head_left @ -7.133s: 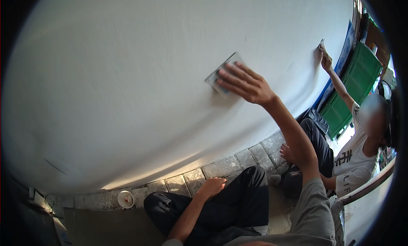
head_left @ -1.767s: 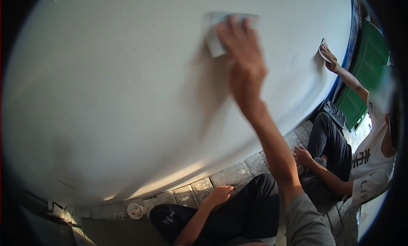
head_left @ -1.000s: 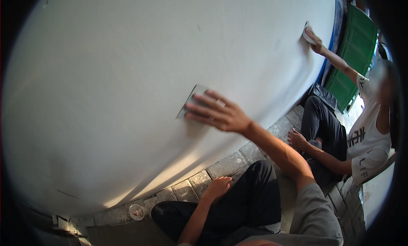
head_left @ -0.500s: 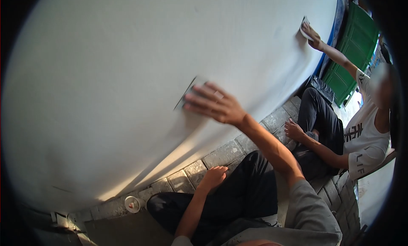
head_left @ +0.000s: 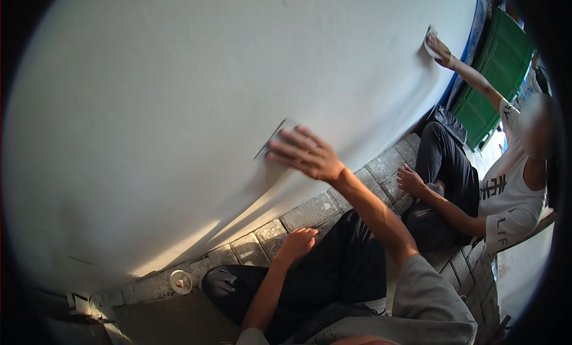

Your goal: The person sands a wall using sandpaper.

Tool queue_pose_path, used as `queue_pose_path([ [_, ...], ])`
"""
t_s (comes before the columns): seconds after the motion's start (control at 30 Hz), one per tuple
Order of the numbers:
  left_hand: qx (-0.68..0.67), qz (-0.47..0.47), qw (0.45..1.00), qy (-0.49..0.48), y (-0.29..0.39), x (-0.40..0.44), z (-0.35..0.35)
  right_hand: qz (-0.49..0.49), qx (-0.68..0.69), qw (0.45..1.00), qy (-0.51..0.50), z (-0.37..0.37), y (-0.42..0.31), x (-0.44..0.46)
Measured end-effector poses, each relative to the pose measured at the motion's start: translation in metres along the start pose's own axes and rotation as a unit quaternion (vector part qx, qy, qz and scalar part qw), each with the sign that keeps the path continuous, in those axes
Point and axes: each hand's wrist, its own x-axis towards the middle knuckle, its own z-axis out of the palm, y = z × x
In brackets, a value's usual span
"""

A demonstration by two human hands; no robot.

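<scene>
My right hand (head_left: pixel 308 154) lies against the white wall (head_left: pixel 179 106), its fingers slightly spread over a thin piece of sandpaper (head_left: pixel 275 137). The sheet's straight dark edge sticks out past the fingertips; most of it is under the hand, and the fingers are a little blurred. My left hand (head_left: pixel 300 244) rests near my bent knee, loosely curled, and nothing shows in it. To the right, another person's raised hand (head_left: pixel 440 50) presses a pale curved sheet (head_left: pixel 430 44) to the same wall. That person's other hand (head_left: pixel 410 181) rests by their knee.
A small round cup (head_left: pixel 181 282) stands on the brick ledge (head_left: pixel 310 211) along the wall's foot. The other person (head_left: pixel 512 178) sits close on my right. Behind them is a green panel (head_left: pixel 497 71), with a black bag (head_left: pixel 450 126) below it.
My right hand and the sandpaper have shifted slightly down and to the right in view. My left hand stays by the knee. The other person's hand remains on the wall.
</scene>
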Motion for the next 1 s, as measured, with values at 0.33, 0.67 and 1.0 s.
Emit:
queue_pose_path([
  [0.33,0.008,0.004,1.0,0.011,-0.001,0.002,0.003,0.304,0.025,0.924,0.23,0.015,-0.012,0.066],
  [0.67,0.016,0.02,0.999,0.044,-0.003,0.001,0.005,0.315,0.013,0.932,0.176,0.042,-0.021,-0.027],
  [1.0,-0.162,0.002,0.985,0.065,-0.017,-0.005,0.024,0.09,0.108,0.99,-0.002,0.08,-0.156,-0.025],
])
